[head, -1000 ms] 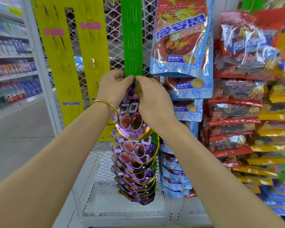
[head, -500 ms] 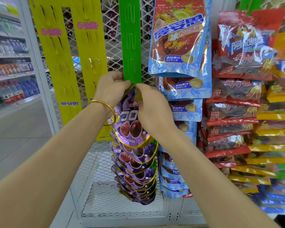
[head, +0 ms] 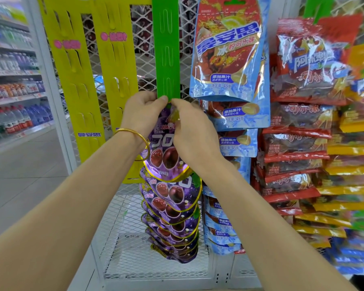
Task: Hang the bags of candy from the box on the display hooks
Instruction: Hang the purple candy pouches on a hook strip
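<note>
Both hands are raised to the lower visible end of the green hanging strip (head: 166,49), fingertips almost meeting right at the strip. The left hand (head: 144,113) has its fingers curled and pinches the top edge of a purple grape candy bag (head: 163,152) from the strip's left side. The right hand (head: 190,131) pinches the same top edge from the right. The bag hangs straight down below the strip, between the two wrists, with its front facing the camera. The fingers hide the bag's hanging hole and the strip's hook, so I cannot tell whether the bag is on the hook. A gold bangle (head: 135,141) sits on the left wrist, touching the bag's left edge.

Directly beneath this bag, a column of matching purple bags (head: 172,217) overlaps down the line of the strip. To the strip's left hang two yellow strips (head: 72,80) with bare slots. Just right of the strip hangs a column of blue-and-red candy bags (head: 229,49), and further right are red bags (head: 303,70). A white wire mesh rack (head: 118,238) stands behind the strip. Far left of the strip are store shelves of bottles (head: 13,101).
</note>
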### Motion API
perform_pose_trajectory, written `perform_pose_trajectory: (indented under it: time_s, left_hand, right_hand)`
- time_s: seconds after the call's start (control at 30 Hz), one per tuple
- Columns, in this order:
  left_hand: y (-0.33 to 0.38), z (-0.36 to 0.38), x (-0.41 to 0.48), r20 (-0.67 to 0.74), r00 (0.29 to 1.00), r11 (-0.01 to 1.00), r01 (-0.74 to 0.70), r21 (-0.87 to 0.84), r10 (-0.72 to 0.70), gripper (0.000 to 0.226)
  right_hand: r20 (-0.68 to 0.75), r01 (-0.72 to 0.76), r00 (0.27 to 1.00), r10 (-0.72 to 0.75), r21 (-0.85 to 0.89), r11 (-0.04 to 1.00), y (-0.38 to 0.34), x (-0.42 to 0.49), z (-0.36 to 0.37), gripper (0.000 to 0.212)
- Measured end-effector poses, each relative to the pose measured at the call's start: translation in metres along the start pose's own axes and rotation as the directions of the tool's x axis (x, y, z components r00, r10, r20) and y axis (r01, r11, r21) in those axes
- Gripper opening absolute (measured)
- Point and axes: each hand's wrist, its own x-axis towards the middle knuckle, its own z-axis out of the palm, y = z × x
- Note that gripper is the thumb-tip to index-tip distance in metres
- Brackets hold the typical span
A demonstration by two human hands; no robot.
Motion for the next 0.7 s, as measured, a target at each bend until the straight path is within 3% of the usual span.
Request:
perform_pose_trajectory:
  time_s: [0.2, 0.43, 0.57, 0.7]
  left_hand:
    - [0.000, 0.002, 0.000, -0.048, 0.999, 0.999, -0.018, 0.043, 0.020, 0.008]
    - [-0.006, 0.000, 0.001, -0.056, 0.998, 0.996, 0.010, 0.088, -0.005, 0.024]
    - [-0.011, -0.002, -0.003, -0.059, 0.998, 0.998, 0.035, 0.055, -0.031, 0.018]
    - [-0.014, -0.005, -0.010, -0.035, 0.999, 0.998, -0.023, 0.066, 0.025, 0.025]
  right_hand:
    - [0.006, -0.027, 1.000, 0.027, -0.014, 1.000, -0.001, -0.001, -0.001, 0.057]
    - [0.070, -0.027, 0.997, 0.026, 0.011, 1.000, 0.002, -0.010, 0.002, 0.053]
    - [0.115, 0.010, 0.993, 0.000, -0.090, 0.996, 0.008, -0.022, 0.009, 0.055]
    - [-0.026, 0.080, 0.996, -0.085, -0.151, 0.985, 0.013, -0.035, 0.021, 0.062]
